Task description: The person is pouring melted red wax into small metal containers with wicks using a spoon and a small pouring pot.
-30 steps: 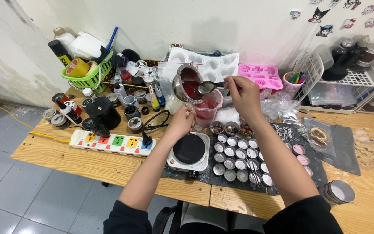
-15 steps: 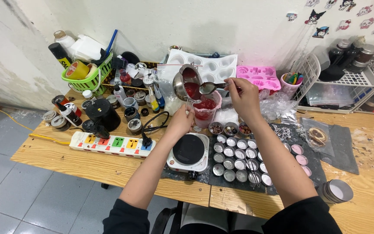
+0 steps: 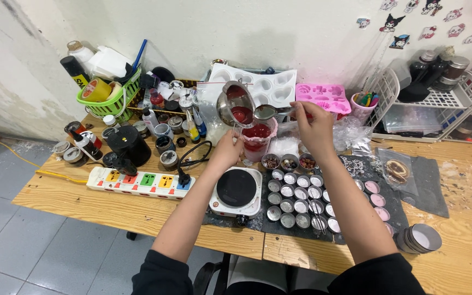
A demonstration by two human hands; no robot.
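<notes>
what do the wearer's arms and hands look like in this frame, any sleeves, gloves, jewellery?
Both forearms are bare, with dark, black-looking sleeves pushed up to about the elbow at the bottom of the frame. The left hand and right hand wear no gloves. No watch, bracelet or ring shows, though the fingers are too small in this view to rule out a thin ring. No markings are visible.

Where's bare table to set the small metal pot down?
Bare wood lies in front of the multicoloured power strip, and at the right beyond the grey mat. Crowded: the rows of small tins by the white hotplate, and jars behind the strip.
</notes>
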